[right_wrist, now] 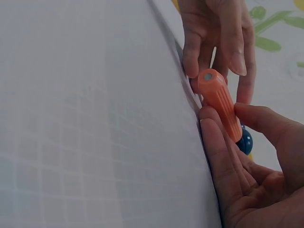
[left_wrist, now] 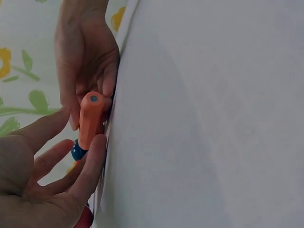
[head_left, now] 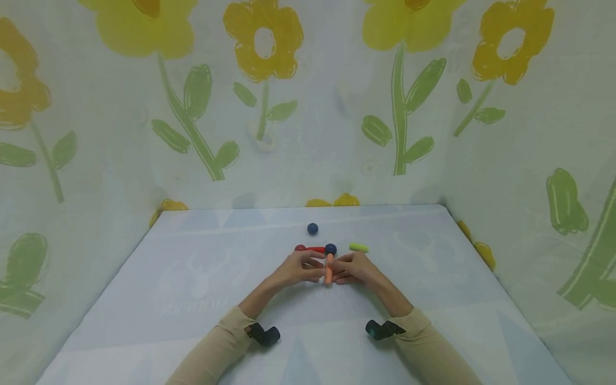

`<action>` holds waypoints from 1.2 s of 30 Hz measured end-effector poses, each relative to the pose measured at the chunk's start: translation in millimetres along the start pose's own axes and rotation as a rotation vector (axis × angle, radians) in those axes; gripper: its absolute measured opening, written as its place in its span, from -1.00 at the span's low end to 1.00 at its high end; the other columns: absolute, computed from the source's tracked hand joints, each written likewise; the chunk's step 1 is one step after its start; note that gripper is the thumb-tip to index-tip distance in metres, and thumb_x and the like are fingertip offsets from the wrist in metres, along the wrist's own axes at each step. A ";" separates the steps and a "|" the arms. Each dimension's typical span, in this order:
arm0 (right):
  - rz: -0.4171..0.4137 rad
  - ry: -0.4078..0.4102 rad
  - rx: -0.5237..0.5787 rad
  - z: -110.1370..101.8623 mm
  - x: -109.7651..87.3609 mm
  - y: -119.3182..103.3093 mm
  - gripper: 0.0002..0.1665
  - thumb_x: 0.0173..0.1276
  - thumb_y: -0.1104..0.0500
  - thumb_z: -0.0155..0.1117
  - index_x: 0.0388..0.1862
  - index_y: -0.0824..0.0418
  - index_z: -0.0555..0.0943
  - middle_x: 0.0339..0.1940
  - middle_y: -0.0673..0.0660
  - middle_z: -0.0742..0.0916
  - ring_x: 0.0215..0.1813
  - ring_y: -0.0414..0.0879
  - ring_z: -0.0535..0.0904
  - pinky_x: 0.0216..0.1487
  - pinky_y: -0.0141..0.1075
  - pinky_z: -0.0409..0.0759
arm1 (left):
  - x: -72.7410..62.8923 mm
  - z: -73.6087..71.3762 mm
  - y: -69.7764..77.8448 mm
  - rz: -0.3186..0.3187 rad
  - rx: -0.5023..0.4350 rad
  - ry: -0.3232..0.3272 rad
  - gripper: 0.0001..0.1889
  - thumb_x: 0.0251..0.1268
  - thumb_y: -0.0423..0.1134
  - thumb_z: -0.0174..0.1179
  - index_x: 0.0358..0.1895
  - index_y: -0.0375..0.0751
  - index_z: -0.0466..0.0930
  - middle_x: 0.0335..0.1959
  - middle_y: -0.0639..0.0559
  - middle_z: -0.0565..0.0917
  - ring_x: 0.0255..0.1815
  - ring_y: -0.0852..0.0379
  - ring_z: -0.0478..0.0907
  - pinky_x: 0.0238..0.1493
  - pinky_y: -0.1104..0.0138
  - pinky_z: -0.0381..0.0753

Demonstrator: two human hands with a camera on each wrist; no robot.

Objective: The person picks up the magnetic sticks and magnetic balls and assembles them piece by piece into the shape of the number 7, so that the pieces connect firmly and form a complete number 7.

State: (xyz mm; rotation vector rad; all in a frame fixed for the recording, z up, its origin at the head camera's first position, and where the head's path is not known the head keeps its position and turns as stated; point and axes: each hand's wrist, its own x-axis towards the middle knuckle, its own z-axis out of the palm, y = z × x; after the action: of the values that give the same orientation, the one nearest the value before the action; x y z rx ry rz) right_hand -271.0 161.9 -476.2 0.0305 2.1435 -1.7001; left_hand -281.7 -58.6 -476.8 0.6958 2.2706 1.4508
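An orange magnetic rod with a small grey disc in its near end points toward me. My right hand pinches it between thumb and finger, as the right wrist view shows. The rod's far end meets a dark blue ball. A red rod runs left from that ball to a red ball. My left hand is on the rod's other side, fingers spread and loosely bent, fingertips close beside the rod and holding nothing.
A second dark blue ball lies farther back on the white-covered table. A yellow-green rod lies just beyond my right hand. Flower-printed cloth rises behind the table and along both sides.
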 end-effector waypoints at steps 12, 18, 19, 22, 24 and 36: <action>0.013 0.013 -0.008 0.9 0.9 -0.2 -0.51 0.33 0.01 0.35 0.06 0.37 0.65 -0.35 0.14 0.80 -0.34 -0.14 0.75 -0.26 -0.34 0.71 | 5.8 4.4 1.2 0.019 0.006 0.011 -0.52 0.26 -0.09 0.33 0.25 -0.05 0.55 0.07 -0.09 0.69 0.11 -0.01 0.62 0.06 0.20 0.66; 0.016 0.017 -0.002 -0.2 1.3 1.1 -0.53 0.33 0.04 0.34 0.06 0.36 0.65 -0.36 0.14 0.80 -0.34 -0.14 0.75 -0.26 -0.34 0.71 | 8.4 5.8 1.0 0.032 -0.016 0.013 -0.53 0.25 -0.12 0.34 0.23 -0.07 0.57 0.06 -0.10 0.69 0.07 -0.01 0.64 0.05 0.20 0.66; 0.015 0.016 0.000 -0.4 1.2 1.3 -0.53 0.33 0.04 0.35 0.06 0.37 0.64 -0.36 0.15 0.80 -0.34 -0.14 0.75 -0.26 -0.34 0.71 | 8.7 6.1 0.9 0.030 -0.020 0.014 -0.53 0.25 -0.13 0.34 0.23 -0.07 0.57 0.06 -0.10 0.69 0.06 -0.01 0.65 0.05 0.21 0.66; 0.002 0.009 -0.005 -0.5 0.5 1.4 -0.49 0.33 0.03 0.35 0.08 0.39 0.63 -0.36 0.15 0.80 -0.33 -0.15 0.75 -0.25 -0.35 0.71 | 9.2 7.0 1.0 0.024 -0.025 0.014 -0.53 0.24 -0.13 0.35 0.22 -0.07 0.58 0.05 -0.10 0.70 0.02 0.01 0.66 0.04 0.23 0.66; -0.007 0.004 -0.009 -0.4 0.0 1.2 -0.47 0.33 0.02 0.35 0.09 0.40 0.62 -0.35 0.15 0.80 -0.33 -0.15 0.75 -0.25 -0.35 0.71 | 9.3 7.5 1.1 0.018 -0.029 0.015 -0.53 0.24 -0.13 0.35 0.22 -0.08 0.58 0.04 -0.11 0.70 -0.01 0.03 0.67 0.03 0.24 0.66; 0.002 0.026 -0.017 -0.7 1.3 3.2 -0.50 0.34 0.04 0.34 0.09 0.39 0.63 -0.32 0.18 0.81 -0.31 -0.12 0.76 -0.22 -0.32 0.72 | 9.1 9.6 0.9 -0.007 -0.049 0.018 -0.55 0.25 -0.16 0.34 0.22 -0.07 0.59 0.06 -0.11 0.69 0.00 0.02 0.65 0.08 0.23 0.65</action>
State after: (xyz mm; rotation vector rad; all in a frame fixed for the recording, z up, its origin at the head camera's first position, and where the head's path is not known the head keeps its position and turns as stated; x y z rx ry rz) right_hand -271.6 163.1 -479.5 0.0503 2.1754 -1.6891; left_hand -283.7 -46.0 -480.2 0.6618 2.2408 1.5097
